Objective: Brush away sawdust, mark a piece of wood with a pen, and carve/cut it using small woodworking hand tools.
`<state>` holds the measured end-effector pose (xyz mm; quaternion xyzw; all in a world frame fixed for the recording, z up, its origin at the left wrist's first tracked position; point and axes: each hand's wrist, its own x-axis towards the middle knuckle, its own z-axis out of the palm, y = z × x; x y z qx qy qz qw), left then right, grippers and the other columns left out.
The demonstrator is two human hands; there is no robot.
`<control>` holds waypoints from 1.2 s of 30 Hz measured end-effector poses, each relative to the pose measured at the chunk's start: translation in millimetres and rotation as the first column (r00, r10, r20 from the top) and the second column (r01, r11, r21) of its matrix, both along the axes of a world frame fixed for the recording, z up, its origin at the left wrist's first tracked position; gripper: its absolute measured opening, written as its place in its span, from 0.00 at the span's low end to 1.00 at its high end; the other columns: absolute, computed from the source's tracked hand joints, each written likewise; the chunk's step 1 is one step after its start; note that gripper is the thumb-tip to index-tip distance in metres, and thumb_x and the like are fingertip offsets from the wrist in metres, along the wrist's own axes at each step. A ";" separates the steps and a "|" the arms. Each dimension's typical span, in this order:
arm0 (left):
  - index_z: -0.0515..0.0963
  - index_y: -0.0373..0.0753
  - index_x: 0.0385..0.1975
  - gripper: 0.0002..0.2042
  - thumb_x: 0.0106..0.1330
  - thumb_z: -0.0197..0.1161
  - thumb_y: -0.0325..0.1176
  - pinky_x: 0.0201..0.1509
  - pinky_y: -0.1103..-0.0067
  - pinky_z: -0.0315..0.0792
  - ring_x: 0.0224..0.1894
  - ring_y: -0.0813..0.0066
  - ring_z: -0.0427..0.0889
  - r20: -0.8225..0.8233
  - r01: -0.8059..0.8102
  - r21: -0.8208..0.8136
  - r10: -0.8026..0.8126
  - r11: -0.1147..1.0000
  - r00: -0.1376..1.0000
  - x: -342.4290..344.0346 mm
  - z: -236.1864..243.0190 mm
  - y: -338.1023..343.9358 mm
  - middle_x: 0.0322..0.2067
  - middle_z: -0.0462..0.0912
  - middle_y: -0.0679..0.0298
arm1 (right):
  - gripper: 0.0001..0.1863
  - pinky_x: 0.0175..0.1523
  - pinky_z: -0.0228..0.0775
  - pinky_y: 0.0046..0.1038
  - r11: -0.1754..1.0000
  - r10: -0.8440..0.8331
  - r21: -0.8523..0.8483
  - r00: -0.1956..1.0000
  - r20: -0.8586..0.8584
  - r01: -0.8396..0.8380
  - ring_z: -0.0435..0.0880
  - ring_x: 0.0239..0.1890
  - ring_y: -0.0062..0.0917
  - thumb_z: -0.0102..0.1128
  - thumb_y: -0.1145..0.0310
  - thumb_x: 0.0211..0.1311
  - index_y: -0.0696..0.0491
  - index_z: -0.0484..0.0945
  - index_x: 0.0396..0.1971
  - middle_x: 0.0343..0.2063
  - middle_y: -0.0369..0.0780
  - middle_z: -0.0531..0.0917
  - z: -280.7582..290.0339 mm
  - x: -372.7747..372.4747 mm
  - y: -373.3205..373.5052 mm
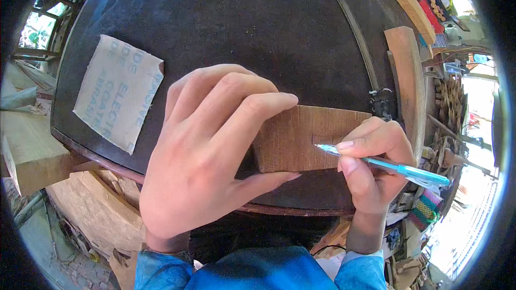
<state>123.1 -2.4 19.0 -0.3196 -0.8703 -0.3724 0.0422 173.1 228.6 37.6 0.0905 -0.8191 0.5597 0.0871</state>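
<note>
A brown rectangular wooden block lies on the dark tabletop near its front edge. My left hand spans its left end, index finger on the far edge and thumb along the near edge. In my right hand is a light blue pen, pinched between thumb and fingers. The pen's tip rests at or just above the block's upper face, beside a faint thin line. Part of the block's left end is hidden under my left hand, and its right end is behind my right hand.
A sheet of sandpaper, printed back up, lies left of my left hand. A thin dark strip lies at the far right. Curved wooden pieces line the table's right edge. A thick pale timber stands at left.
</note>
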 end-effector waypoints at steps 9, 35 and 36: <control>0.82 0.39 0.51 0.34 0.40 0.81 0.47 0.62 0.64 0.69 0.55 0.55 0.78 0.003 -0.004 0.002 0.004 1.000 1.000 1.7 0.7 -1.3 0.47 0.82 0.60 | 0.08 0.29 0.72 0.22 0.999 0.007 0.039 0.999 -0.040 -0.006 0.83 0.24 0.24 0.66 0.84 0.47 0.59 0.82 0.29 0.25 0.42 0.85 -1.6 -0.6 2.2; 0.82 0.38 0.51 0.35 0.40 0.81 0.47 0.63 0.63 0.69 0.55 0.55 0.77 0.011 -0.005 -0.006 0.005 1.000 1.000 1.5 1.1 0.4 0.47 0.82 0.59 | 0.06 0.25 0.65 0.21 0.999 -0.018 0.028 0.992 -0.126 0.022 0.78 0.20 0.21 0.64 0.84 0.45 0.58 0.81 0.25 0.22 0.41 0.83 -5.5 -3.4 7.6; 0.82 0.38 0.51 0.35 0.40 0.81 0.47 0.63 0.63 0.69 0.55 0.55 0.77 0.010 -0.005 -0.006 0.005 1.000 1.000 1.6 0.5 0.1 0.47 0.82 0.59 | 0.07 0.24 0.64 0.20 0.998 -0.001 0.060 0.992 -0.127 0.008 0.77 0.20 0.21 0.63 0.84 0.45 0.58 0.81 0.25 0.22 0.40 0.82 -4.1 -4.4 6.2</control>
